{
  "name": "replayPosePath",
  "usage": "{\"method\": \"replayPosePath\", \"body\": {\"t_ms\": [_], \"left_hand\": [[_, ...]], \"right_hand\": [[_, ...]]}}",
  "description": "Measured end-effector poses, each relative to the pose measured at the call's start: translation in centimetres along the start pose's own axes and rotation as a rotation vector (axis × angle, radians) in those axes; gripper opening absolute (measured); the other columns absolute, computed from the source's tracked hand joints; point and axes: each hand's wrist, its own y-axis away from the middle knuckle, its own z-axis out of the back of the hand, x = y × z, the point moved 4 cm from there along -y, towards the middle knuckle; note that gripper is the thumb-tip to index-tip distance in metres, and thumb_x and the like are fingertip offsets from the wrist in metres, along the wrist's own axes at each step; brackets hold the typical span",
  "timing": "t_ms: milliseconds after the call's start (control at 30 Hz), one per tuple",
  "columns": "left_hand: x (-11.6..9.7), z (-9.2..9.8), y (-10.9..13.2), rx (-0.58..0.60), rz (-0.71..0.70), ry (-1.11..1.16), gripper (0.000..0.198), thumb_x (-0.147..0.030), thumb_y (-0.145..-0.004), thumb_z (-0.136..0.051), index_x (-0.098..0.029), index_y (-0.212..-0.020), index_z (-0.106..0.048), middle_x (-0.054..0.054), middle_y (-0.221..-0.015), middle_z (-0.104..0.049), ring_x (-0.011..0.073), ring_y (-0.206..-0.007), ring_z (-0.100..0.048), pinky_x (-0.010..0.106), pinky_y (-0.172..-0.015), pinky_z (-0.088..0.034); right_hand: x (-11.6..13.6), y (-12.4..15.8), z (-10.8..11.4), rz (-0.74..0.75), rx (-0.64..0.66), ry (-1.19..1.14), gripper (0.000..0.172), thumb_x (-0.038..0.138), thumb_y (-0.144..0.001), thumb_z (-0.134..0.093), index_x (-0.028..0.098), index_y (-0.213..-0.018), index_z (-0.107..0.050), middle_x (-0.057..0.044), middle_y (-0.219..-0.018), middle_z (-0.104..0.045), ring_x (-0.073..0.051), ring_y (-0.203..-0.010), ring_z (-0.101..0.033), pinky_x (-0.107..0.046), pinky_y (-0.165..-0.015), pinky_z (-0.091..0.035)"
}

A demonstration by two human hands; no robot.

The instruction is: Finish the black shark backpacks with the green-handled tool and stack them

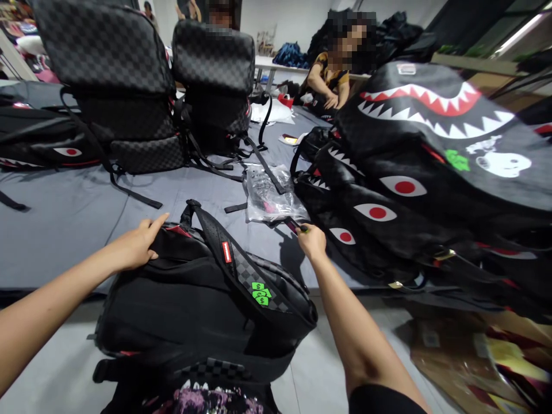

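Observation:
A black backpack point(172, 310) leans on the table edge in front of me, its strap bearing a red label and green banknote patches. Against its upper left side rests my left hand point(138, 246), index finger stretched out and thumb apart. My right hand point(313, 242) is closed around a slim dark object point(294, 225), whose kind I cannot make out. That object lies by the near edge of a clear plastic bag point(273, 198), which has dark and pink contents.
Black backpacks with shark teeth and red eyes point(405, 187) are piled at right. Checkered backpacks point(146, 123) stand at back left. Across the grey table point(64, 230), a person point(328, 80) works with their hands. Brown cartons point(448, 356) lie on the floor at right.

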Motion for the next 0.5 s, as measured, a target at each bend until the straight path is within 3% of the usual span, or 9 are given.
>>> {"method": "replayPosePath", "body": {"t_ms": [100, 233, 400, 500], "left_hand": [[-0.2, 0.3, 0.3, 0.0, -0.018, 0.016, 0.095, -0.027, -0.082, -0.054, -0.022, -0.161, -0.001, 0.019, -0.144, -0.045, 0.0317, -0.113, -0.065, 0.037, -0.089, -0.052], [-0.4, 0.3, 0.4, -0.009, -0.02, 0.002, 0.095, -0.027, -0.082, -0.055, -0.023, -0.161, 0.0, 0.02, -0.144, -0.045, 0.0304, -0.109, -0.066, 0.036, -0.085, -0.052], [-0.6, 0.3, 1.1, -0.058, -0.041, 0.036, 0.096, -0.024, -0.082, -0.059, -0.025, -0.161, -0.003, 0.018, -0.142, -0.048, 0.0288, -0.113, -0.065, 0.032, -0.086, -0.051], [-0.9, 0.5, 1.9, -0.072, -0.041, 0.097, 0.099, -0.02, -0.08, -0.062, -0.026, -0.161, -0.006, 0.019, -0.146, -0.045, 0.0309, -0.118, -0.064, 0.035, -0.089, -0.051]], "right_hand": [[1.2, 2.4, 2.7, 0.087, -0.013, -0.16, 0.032, 0.03, -0.086, -0.054, 0.01, -0.101, -0.075, -0.014, -0.09, -0.077, -0.025, -0.087, -0.072, -0.029, -0.073, -0.052], [5.5, 7.2, 5.4, 0.28, -0.036, -0.356, 0.034, 0.039, -0.086, -0.06, 0.014, -0.105, -0.074, -0.009, -0.095, -0.077, -0.022, -0.085, -0.072, -0.029, -0.074, -0.054], [13.5, 13.7, 7.7, 0.927, -0.065, -0.539, 0.018, 0.028, -0.093, -0.059, 0.022, -0.094, -0.076, -0.008, -0.099, -0.076, -0.022, -0.094, -0.07, -0.037, -0.085, -0.055], [16.8, 16.5, 7.5, 1.158, -0.106, -0.461, 0.019, 0.02, -0.096, -0.055, 0.021, -0.098, -0.074, -0.008, -0.092, -0.074, -0.02, -0.087, -0.068, -0.033, -0.076, -0.055]]}}
